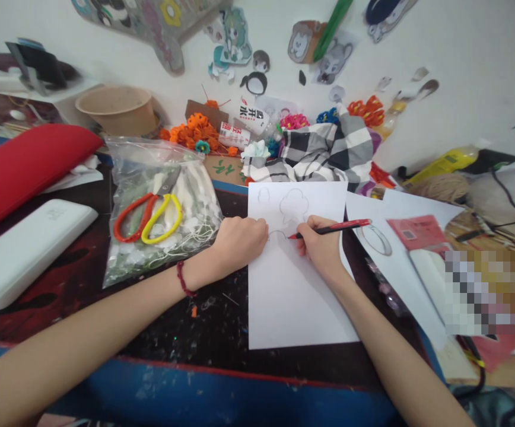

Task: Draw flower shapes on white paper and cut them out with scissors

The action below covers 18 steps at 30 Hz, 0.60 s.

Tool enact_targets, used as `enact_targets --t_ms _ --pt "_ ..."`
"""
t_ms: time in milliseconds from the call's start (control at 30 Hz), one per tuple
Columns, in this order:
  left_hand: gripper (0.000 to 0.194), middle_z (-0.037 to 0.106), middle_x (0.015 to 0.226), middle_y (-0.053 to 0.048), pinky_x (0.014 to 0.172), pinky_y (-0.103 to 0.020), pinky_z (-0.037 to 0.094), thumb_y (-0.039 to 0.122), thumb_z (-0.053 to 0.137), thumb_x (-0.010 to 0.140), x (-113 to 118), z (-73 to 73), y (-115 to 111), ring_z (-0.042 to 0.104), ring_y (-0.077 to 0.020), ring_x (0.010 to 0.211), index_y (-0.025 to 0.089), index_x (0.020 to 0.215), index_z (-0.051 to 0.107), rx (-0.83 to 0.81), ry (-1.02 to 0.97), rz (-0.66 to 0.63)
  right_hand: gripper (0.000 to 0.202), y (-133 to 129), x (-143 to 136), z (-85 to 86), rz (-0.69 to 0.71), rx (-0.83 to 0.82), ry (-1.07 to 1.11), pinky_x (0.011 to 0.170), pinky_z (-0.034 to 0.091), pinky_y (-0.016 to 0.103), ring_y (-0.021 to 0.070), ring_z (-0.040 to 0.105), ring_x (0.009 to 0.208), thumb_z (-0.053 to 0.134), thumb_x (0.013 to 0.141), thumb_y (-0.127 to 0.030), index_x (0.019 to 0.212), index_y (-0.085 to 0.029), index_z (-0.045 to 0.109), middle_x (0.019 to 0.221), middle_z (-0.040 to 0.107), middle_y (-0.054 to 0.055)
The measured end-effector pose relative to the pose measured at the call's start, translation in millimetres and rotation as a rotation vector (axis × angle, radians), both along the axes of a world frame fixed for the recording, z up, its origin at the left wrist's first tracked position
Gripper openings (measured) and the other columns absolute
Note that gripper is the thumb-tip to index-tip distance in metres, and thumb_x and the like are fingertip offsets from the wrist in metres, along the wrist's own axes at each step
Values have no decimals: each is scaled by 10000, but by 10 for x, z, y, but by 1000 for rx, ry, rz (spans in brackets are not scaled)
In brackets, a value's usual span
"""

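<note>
A white sheet of paper (293, 302) lies on the dark table mat, with faint outline drawings in its upper part. My right hand (322, 246) holds a red and black pen (344, 226), its tip touching the paper by a small curved line. My left hand (241, 240) rests closed on the paper's left edge; whether anything is under its curled fingers is hidden. A dark red braided bracelet (183, 279) is round the left wrist. Scissors (159, 213) with one red and one yellow handle lie on a clear plastic bag (119, 261) left of my left hand.
On the left are a white device (35, 249) and a red case (30, 172). Behind the paper lies checked cloth (320, 148) beside orange craft flowers (195, 131). More papers (395, 267) and a pink packet (417, 232) lie on the right.
</note>
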State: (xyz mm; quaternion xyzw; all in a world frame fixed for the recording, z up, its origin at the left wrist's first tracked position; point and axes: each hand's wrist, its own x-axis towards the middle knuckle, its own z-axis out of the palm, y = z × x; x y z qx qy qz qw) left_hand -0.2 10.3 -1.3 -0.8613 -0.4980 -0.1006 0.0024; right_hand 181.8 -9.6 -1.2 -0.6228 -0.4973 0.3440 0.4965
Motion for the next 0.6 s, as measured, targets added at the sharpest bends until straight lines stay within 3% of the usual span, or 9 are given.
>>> enact_targets --t_ms 300,600 --pt "406 725 753 -121 534 -323 342 285 334 978 -8 15 0 661 -251 615 154 844 695 -13 15 -28 255 0 9 32 48 -25 18 292 250 178 65 406 269 582 701 -140 493 -206 450 380 535 -41" --pt "393 732 774 -122 536 -313 326 287 339 978 -8 29 -9 654 -236 612 152 850 685 -26 16 -36 266 -5 2 28 -14 18 22 289 267 178 70 409 264 562 679 -116 477 -217 421 366 514 -50"
